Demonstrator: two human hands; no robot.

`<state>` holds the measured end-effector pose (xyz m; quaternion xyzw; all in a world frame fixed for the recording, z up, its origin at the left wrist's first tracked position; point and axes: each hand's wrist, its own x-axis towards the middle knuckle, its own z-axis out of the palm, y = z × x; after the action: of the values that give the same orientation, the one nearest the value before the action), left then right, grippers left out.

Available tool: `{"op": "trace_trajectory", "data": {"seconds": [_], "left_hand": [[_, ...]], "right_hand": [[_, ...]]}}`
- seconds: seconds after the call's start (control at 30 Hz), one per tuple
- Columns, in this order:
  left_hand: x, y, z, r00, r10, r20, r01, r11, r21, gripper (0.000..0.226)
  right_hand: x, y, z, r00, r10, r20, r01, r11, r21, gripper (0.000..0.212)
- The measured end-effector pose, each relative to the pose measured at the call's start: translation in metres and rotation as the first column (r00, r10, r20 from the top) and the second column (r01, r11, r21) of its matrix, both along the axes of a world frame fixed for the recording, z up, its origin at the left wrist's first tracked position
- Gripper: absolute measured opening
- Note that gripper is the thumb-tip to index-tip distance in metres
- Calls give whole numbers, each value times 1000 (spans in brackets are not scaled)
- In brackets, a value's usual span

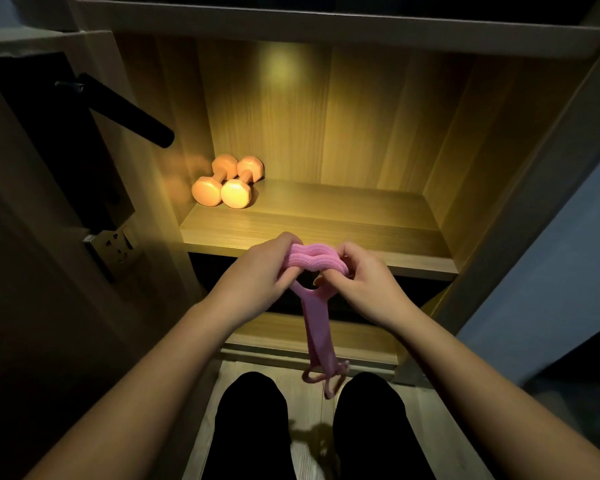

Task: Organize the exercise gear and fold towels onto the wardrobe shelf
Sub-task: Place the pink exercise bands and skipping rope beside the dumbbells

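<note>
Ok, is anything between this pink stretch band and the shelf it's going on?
Nothing visible does. The left hand and right hand hold the pink band just in front of the shelf, with bare wood beyond its edge. The two dumbbells sit in its back left corner, aside.

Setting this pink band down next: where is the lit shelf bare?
The lit wooden shelf is bare from the two orange dumbbells rightward to its right wall, and along the front edge. Only the back-left corner is crowded. Left hand and right hand grip the pink ribbed band.
</note>
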<state>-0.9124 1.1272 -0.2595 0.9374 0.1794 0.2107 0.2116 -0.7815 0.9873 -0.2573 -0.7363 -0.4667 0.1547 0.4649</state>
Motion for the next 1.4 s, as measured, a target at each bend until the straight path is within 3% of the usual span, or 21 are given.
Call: {"op": "trace_trajectory", "data": {"seconds": [0.23,0.4,0.53,0.6,0.77,0.87,0.93,1.03,1.2,1.4], "left_hand": [[7,-9,3,994,-86,-72,84,996,-32,21],[12,-8,13,995,-92,30,97,963,-251,30],[11,-3,24,984,-145,107,179,851,-494,33],[10,-1,29,978,-174,112,207,827,-522,30],[6,9,41,978,-198,-67,172,945,-280,15],[5,9,44,981,-162,-105,152,984,-96,12],[5,7,43,973,-176,-151,175,984,-23,12],[4,2,40,959,-197,-206,199,980,-7,11],[4,-2,37,960,-144,-240,178,976,128,15],[8,3,40,976,-81,-201,144,936,320,21]], "right_hand": [[9,-6,9,999,20,38,-19,1000,-14,13],[15,-10,17,997,62,-50,-64,997,-33,25],[20,-12,35,981,163,-104,-170,984,-59,27],[21,-11,43,975,199,-98,-207,976,-75,25],[20,-8,53,976,213,-38,-215,971,-99,21],[16,-9,54,962,218,161,-207,975,-86,20],[16,-11,54,918,205,341,-189,979,-78,24],[17,-14,53,862,218,458,-208,975,-72,32],[19,-18,49,790,241,563,-215,970,-113,47],[20,-19,51,760,250,599,-195,968,-156,47]]}}
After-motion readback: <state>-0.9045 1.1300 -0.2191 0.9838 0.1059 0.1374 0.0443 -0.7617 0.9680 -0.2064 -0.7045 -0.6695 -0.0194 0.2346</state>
